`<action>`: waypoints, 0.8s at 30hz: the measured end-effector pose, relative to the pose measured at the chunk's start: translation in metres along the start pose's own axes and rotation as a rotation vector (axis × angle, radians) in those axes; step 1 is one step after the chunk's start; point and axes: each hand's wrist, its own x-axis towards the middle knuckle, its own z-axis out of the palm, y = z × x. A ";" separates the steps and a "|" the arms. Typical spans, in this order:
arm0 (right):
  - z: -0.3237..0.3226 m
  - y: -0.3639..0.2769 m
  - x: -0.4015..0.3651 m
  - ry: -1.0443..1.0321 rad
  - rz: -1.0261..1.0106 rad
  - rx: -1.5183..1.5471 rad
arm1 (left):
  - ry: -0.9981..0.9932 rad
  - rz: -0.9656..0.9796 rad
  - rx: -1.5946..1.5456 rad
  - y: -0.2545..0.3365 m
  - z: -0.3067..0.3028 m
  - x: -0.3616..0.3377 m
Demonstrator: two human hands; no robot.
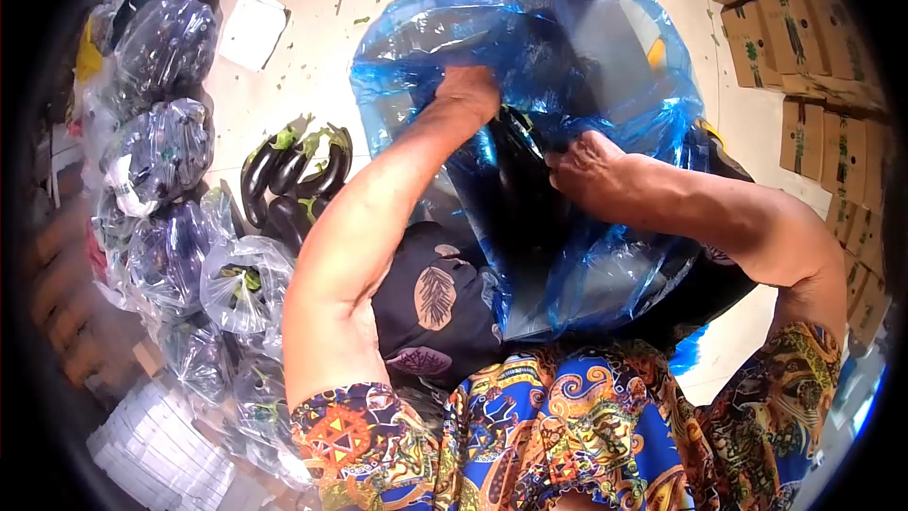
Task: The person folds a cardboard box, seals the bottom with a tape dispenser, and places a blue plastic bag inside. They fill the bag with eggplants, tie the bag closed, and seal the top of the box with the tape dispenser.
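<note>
A large blue plastic bag [416,24] stands open in front of me, between my knees. Several dark, glossy eggplants [515,166] lie inside it. My left hand [470,90] reaches into the bag above them, and its fingers are hidden beyond the wrist. On the other side, my right hand [588,173] is at the right of the eggplants, with its fingers curled closed. Whether they grip an eggplant or a fold of the bag is hidden.
Loose eggplants [288,166] with green caps lie on the floor to the left. Clear bags of eggplants [165,156] line the far left. Cardboard boxes [794,28] are stacked at the right. A white sheet-like item [253,32] lies on the floor.
</note>
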 end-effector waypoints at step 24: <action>-0.027 0.002 -0.046 0.207 0.005 0.376 | 0.511 -0.472 -1.324 -0.085 -0.038 -0.245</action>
